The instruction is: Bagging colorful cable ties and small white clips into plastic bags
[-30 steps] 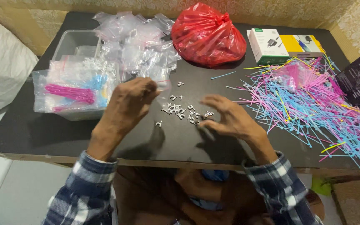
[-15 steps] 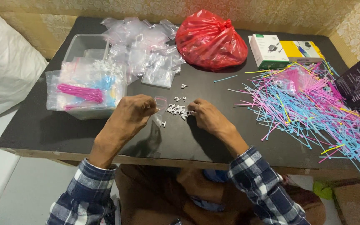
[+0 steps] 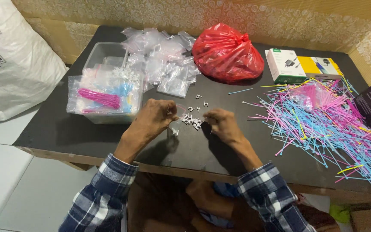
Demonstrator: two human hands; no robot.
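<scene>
One camera only — worn on the person's head, looking steeply down and forward over a black table [image 3: 65, 133] toward the patterned wall [image 3: 220, 15] behind it. It sits close: both plaid sleeves [image 3: 101, 193] enter from the bottom edge, and the tabletop fills most of the view — floor [image 3: 5, 180] showing at left.

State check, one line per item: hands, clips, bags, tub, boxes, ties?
left hand: curled, beside the white clips
right hand: curled, fingertips at the clips
white clips: loose pile
red bag: tied shut
clear tub: lidless
two boxes: closed, flat
cable ties: scattered loose
</scene>
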